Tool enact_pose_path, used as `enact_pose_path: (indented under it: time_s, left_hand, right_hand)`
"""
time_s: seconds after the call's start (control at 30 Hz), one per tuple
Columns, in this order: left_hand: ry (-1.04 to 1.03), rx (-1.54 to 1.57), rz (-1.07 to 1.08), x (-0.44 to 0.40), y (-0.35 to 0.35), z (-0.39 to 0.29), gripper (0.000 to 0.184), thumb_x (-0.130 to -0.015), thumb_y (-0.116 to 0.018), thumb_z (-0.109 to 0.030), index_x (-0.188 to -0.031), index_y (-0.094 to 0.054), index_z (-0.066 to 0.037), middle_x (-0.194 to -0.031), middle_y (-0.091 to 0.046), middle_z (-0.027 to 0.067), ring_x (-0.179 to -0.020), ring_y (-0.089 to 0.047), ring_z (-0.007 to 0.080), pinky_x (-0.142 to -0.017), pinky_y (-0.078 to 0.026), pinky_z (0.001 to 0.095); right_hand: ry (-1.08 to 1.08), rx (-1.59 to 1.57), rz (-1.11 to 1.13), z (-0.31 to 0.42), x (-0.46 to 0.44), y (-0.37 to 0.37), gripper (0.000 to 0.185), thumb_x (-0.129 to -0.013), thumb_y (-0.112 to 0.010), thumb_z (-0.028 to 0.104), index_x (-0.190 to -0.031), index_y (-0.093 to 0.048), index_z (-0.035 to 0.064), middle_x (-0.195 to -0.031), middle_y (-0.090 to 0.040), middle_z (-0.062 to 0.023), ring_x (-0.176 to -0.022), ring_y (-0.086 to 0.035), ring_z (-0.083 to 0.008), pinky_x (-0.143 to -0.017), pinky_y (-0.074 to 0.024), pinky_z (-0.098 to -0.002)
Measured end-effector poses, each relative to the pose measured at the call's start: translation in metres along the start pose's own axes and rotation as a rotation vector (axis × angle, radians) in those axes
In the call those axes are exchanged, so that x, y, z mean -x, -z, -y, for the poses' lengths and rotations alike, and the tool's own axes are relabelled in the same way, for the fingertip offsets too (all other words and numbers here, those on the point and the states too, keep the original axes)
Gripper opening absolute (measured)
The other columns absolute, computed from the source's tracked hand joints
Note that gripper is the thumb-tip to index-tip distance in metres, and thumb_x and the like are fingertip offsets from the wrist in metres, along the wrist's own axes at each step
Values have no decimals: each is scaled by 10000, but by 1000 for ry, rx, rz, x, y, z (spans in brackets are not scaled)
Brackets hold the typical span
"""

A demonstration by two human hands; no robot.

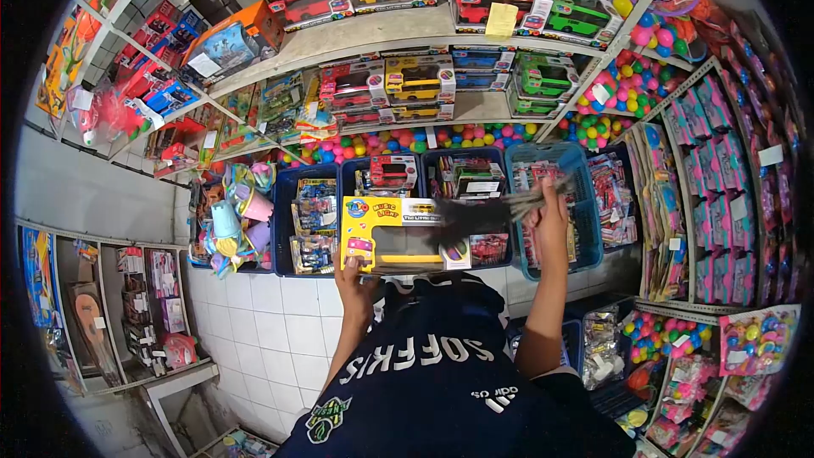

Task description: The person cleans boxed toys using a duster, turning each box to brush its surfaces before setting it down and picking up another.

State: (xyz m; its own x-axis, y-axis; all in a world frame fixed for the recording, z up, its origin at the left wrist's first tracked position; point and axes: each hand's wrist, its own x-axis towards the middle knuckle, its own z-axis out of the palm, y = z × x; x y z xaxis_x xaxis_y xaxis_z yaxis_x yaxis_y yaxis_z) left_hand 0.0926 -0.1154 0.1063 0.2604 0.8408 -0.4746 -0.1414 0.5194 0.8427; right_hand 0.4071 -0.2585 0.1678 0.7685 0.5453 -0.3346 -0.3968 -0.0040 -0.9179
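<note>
My left hand (353, 282) grips the lower left corner of a yellow and white boxed toy bus (381, 240), with the thumb on its front. The box is tilted up in front of my chest, over the row of bins, and its clear window shows. My right hand (548, 212) is closed round the pale handle of a duster (462, 222). The duster's dark, motion-smeared head lies across the right part of the box's face and hides some of it.
Blue bins (292, 176) of small packaged toys line the floor ahead, with a teal basket (600, 237) to the right. Shelves (407, 24) above carry boxed toy buses. Colourful balls (373, 143) lie behind the bins. Plastic buckets (225, 222) stand at left, and packed racks (710, 178) at right.
</note>
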Motion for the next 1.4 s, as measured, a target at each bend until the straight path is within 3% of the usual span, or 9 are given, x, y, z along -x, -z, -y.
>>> enact_pose_path:
  time_s: [0.2,0.47,0.6,0.67,0.8,0.97,1.1,1.2,1.4]
  left_hand:
    - [-31,-43,-2,8,-2,-3,679,-848,-608,-439,-1419,-357,-172,-1240,-489,82,-1133,-473,227,-871,-434,502]
    - [-48,-42,-35,19,5,7,718,-852,-614,-449,-1445,-318,-172,-1254,-475,119,-1103,-501,253,-874,-473,519]
    - [-38,-17,-39,27,9,7,718,-854,-612,-450,-1445,-318,-168,-1258,-472,117,-1092,-507,253,-890,-468,515]
    - [-39,-42,-15,30,14,6,694,-864,-607,-431,-1443,-324,-173,-1258,-474,115,-1102,-502,242,-905,-463,496]
    - [-28,-56,-40,33,22,7,689,-853,-607,-451,-1432,-346,-183,-1234,-487,108,-1105,-498,231,-887,-479,476]
    - [-16,-71,-59,37,30,8,703,-838,-607,-464,-1428,-349,-182,-1198,-493,96,-1081,-492,220,-868,-477,458]
    - [-18,-61,-78,51,36,6,695,-850,-602,-458,-1440,-341,-198,-1152,-519,67,-1032,-506,176,-835,-473,424]
    - [-19,-48,-83,58,49,11,693,-856,-604,-453,-1446,-338,-205,-1135,-527,54,-1015,-511,158,-831,-469,407]
    - [20,-21,-109,79,74,18,665,-856,-614,-436,-1427,-364,-206,-1126,-534,48,-1012,-519,148,-820,-472,387]
  right_hand:
    - [-7,-55,-50,-4,6,-8,344,-930,-612,426,-909,-544,90,-605,-401,30,-503,-364,-69,-487,-275,-237]
    - [-96,45,33,-11,10,-12,332,-934,-602,422,-884,-545,99,-600,-409,37,-508,-383,-66,-486,-280,-244]
    - [-32,-238,-39,-23,11,-7,309,-951,-574,400,-878,-544,102,-596,-424,32,-487,-372,-65,-476,-275,-237]
    - [-89,-32,70,-24,19,-5,313,-954,-573,400,-871,-538,100,-583,-396,38,-485,-366,-64,-483,-277,-240]
    - [-20,-232,-174,-31,31,-12,310,-947,-582,407,-871,-531,111,-589,-400,36,-486,-370,-62,-469,-278,-233]
    - [-53,20,49,-26,51,1,320,-943,-591,407,-875,-549,97,-596,-419,39,-477,-365,-55,-439,-272,-234]
    - [35,-261,-89,-45,51,9,319,-944,-587,418,-886,-561,105,-587,-400,44,-475,-361,-60,-438,-275,-236]
    - [-158,-32,-26,-36,70,2,371,-953,-564,445,-861,-540,87,-587,-424,17,-478,-377,-80,-449,-298,-249]
    - [-126,-120,-84,-70,86,2,386,-958,-549,460,-853,-539,89,-589,-379,25,-494,-349,-79,-466,-280,-257]
